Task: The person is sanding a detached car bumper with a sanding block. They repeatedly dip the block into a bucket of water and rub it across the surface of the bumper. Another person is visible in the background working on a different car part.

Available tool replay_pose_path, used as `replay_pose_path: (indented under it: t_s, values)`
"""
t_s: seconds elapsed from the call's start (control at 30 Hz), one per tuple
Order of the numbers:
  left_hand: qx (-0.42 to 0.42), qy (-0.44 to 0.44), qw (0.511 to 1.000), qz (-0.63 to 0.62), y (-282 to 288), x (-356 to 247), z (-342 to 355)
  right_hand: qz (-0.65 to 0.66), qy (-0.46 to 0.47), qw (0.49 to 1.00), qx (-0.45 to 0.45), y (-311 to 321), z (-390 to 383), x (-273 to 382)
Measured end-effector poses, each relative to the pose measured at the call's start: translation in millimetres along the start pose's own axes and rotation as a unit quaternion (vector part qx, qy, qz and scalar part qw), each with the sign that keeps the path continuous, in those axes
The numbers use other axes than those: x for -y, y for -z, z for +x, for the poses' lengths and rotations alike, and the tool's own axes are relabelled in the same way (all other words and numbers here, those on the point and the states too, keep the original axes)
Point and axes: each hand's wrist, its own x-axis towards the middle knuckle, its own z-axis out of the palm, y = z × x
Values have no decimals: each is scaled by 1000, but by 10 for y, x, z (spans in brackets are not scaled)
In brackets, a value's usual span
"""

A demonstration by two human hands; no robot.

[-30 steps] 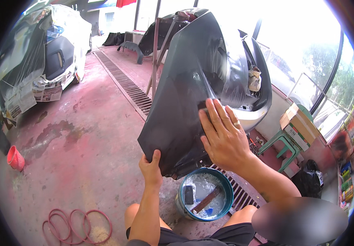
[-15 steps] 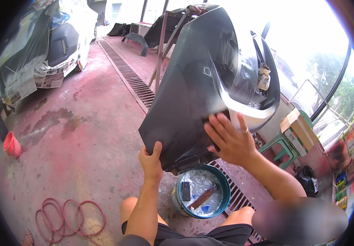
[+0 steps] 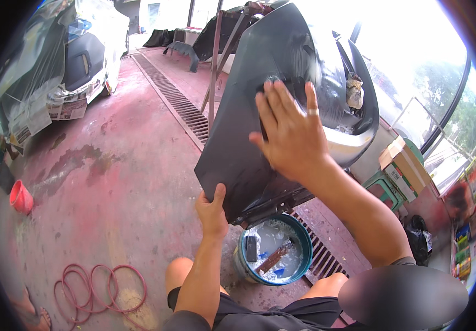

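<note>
A dark grey car bumper stands tilted in front of me, its surface wet in places. My left hand grips its lower left edge, thumb on the outer face and fingers mostly hidden behind. My right hand lies flat on the bumper's upper middle, fingers stretched and spread, a ring on one. Something dark shows at the edges of that palm; I cannot make out whether it is a thin pad or shadow. Below the bumper, between my knees, a teal bucket holds cloudy water, a dark block and a brown bar.
A floor drain grate runs past the bumper's metal stand. Coiled red hose and a red pail are at left. A vehicle wrapped in plastic stands far left. At right, a carton rests on a green stool.
My right hand has slid up and slightly left across the bumper, from its lower part to the upper middle. My left hand keeps its hold on the edge. A foot shows more at lower left.
</note>
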Motion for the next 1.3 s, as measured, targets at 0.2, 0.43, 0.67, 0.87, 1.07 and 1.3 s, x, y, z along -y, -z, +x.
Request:
replay_pose_path:
  t_s: [0.2,0.43,0.67,0.87,1.07,1.3]
  values:
    - [-11,1,1000,15,20,-86,17,52,80,995,40,-56,-722,390]
    - [-14,-32,999,25,-21,-89,33,-16,-5,1000,15,10,115,148]
    - [-11,-18,998,54,27,-62,58,92,153,984,8,-135,-852,484]
    - [-16,3,1000,13,6,-124,18,67,37,996,-46,-272,-704,83]
    - [-18,-15,999,28,-157,-119,-61,32,128,987,-88,-786,-1431,-436]
    - [2,2,999,47,-51,-158,-58,57,110,987,-98,-794,-1275,-363]
